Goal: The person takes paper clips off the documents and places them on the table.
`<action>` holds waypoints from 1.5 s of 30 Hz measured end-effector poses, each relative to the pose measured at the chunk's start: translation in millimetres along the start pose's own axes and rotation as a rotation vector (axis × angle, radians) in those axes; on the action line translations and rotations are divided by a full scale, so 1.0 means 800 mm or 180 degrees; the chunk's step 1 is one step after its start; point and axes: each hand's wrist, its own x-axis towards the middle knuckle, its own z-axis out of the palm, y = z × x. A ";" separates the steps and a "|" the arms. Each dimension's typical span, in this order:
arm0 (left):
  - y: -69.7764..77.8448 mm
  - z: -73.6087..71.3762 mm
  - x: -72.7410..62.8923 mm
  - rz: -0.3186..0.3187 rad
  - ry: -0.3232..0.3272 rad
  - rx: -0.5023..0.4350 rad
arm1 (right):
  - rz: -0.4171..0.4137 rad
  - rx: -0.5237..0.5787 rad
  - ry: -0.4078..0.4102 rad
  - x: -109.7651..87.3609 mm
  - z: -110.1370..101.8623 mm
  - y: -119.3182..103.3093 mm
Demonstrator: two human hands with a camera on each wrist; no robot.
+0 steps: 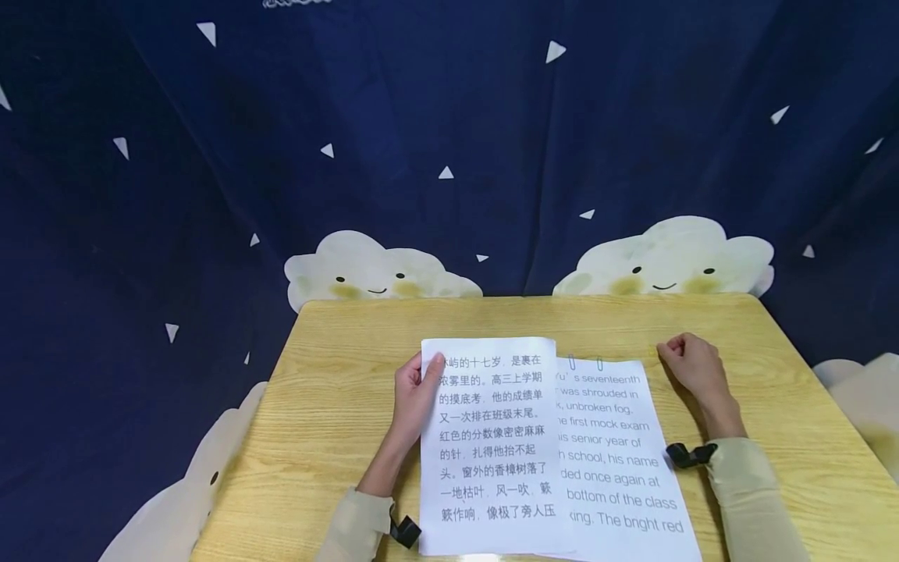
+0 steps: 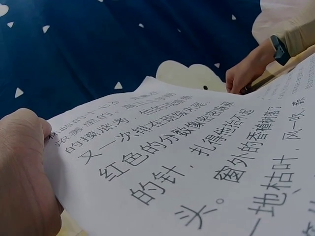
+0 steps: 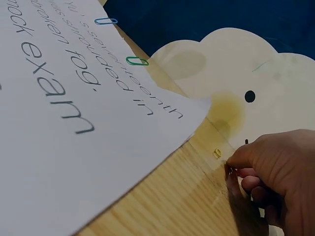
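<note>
My left hand (image 1: 416,394) grips the left edge of a white sheet of paper (image 1: 492,538) printed with Chinese text, thumb on the front and fingers behind. In the left wrist view that sheet (image 2: 98,206) is tilted and slightly bowed. Partly covered by it is a sheet with English text (image 1: 625,546), which carries a blue paper clip (image 1: 572,362) and a green paper clip (image 1: 600,364) on its top edge. Right of this sheet, my right hand (image 1: 695,365) has its fingers curled and thumb tip forward, pinching a small yellow paper clip (image 3: 217,153) that shows just beyond the fingertips.
Both sheets are over a light wooden table (image 1: 316,437). Behind the table's far edge hangs a dark blue curtain (image 1: 421,94) with white triangles and smiling clouds. Dark wrist cameras sit on both arms, below beige sleeves (image 1: 751,492).
</note>
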 end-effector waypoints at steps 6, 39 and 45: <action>-0.002 0.000 0.000 0.0046 0.0063 0.0033 | 0.0053 0.0029 0.0047 -0.003 0.000 -0.003; -0.009 -0.059 -0.008 -0.0149 0.0185 0.0209 | -0.0312 0.0266 0.0247 -0.033 -0.002 0.013; -0.017 -0.073 -0.005 -0.0097 0.0222 0.0319 | -0.0427 0.0288 0.0290 -0.041 -0.002 0.017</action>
